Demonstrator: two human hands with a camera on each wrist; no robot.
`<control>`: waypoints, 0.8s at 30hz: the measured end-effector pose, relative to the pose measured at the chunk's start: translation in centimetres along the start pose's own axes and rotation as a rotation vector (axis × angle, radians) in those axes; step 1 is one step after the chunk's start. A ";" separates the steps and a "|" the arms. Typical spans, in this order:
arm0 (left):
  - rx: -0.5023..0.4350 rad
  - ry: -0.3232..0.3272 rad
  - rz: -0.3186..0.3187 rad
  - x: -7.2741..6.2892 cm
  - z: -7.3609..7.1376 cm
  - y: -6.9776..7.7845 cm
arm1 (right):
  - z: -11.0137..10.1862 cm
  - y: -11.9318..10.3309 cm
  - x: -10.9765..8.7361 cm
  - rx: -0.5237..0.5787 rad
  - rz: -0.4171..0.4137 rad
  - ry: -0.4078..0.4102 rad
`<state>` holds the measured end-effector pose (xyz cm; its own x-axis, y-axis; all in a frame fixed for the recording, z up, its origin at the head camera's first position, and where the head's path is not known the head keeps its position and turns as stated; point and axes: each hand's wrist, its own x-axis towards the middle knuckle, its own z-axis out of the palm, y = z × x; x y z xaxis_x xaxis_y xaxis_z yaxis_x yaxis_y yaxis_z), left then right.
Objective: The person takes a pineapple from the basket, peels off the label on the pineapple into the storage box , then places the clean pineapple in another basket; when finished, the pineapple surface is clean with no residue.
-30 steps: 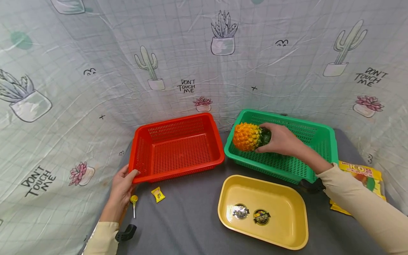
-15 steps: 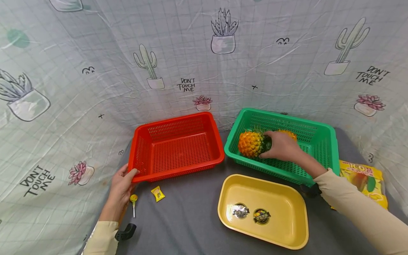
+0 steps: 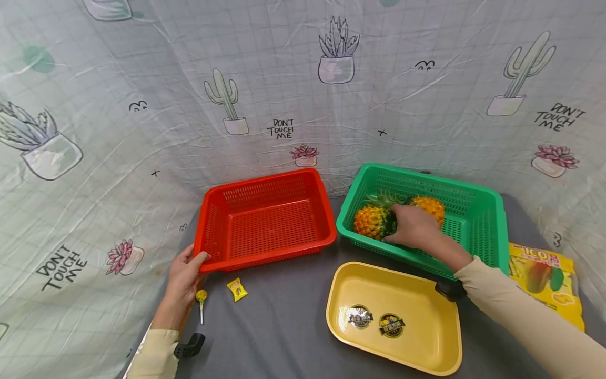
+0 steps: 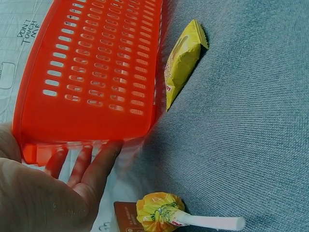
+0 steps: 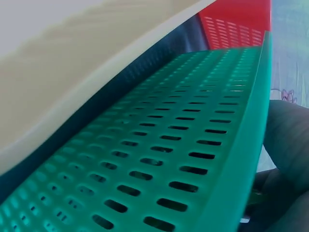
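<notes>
My right hand (image 3: 416, 226) is inside the green basket (image 3: 494, 221), gripping a small orange-yellow pineapple (image 3: 370, 222) by its green leafy end. The fruit's body lies low at the basket's left end. Beside it, partly behind the hand, is a second pineapple (image 3: 432, 207) with its spiky leaves pointing left. In the right wrist view the basket's slotted wall (image 5: 159, 150) hides most of the hand. My left hand (image 3: 182, 276) grips the near left corner of the red basket (image 3: 270, 258), thumb over the rim and fingers against the outer wall in the left wrist view.
A yellow tray (image 3: 402, 284) with two stickers stands in front of the green basket. A yellow-wrapped lollipop (image 3: 201, 296) and a small yellow candy packet (image 3: 237, 289) lie near the left hand. Right of the green basket is a yellow snack bag (image 3: 544, 279). A printed curtain (image 3: 260, 79) hangs behind.
My right hand has lowered the pineapple into the green basket and shifted slightly toward me. The second pineapple, hidden before, now shows. The left hand has kept its grip on the red basket.
</notes>
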<state>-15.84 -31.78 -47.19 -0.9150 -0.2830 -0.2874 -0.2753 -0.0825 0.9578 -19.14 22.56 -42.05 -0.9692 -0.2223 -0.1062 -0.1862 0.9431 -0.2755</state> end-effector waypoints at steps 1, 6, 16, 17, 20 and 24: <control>0.001 0.000 -0.001 0.0 0.0 0.0 | -0.1 -0.1 0.0 -0.014 0.001 -0.009; 0.010 0.002 -0.004 -0.1 0.0 0.0 | -0.6 -0.2 -0.1 -0.044 -0.020 -0.066; 0.012 -0.002 -0.002 0.0 0.1 0.0 | -2.0 -0.7 -0.8 0.000 0.002 -0.137; 0.013 -0.003 -0.001 0.1 0.1 0.0 | -2.0 -0.7 -0.9 -0.012 0.003 -0.132; 0.013 -0.003 -0.004 0.1 0.0 0.0 | -2.0 -0.7 -1.2 -0.040 -0.005 -0.096; 0.012 0.004 -0.006 0.0 0.0 0.0 | -1.7 -0.4 -1.7 -0.052 -0.016 -0.018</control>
<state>-15.84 -31.80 -47.17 -0.9121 -0.2864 -0.2935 -0.2846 -0.0732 0.9558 -17.68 23.03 -40.13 -0.9631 -0.2411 -0.1200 -0.2098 0.9511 -0.2268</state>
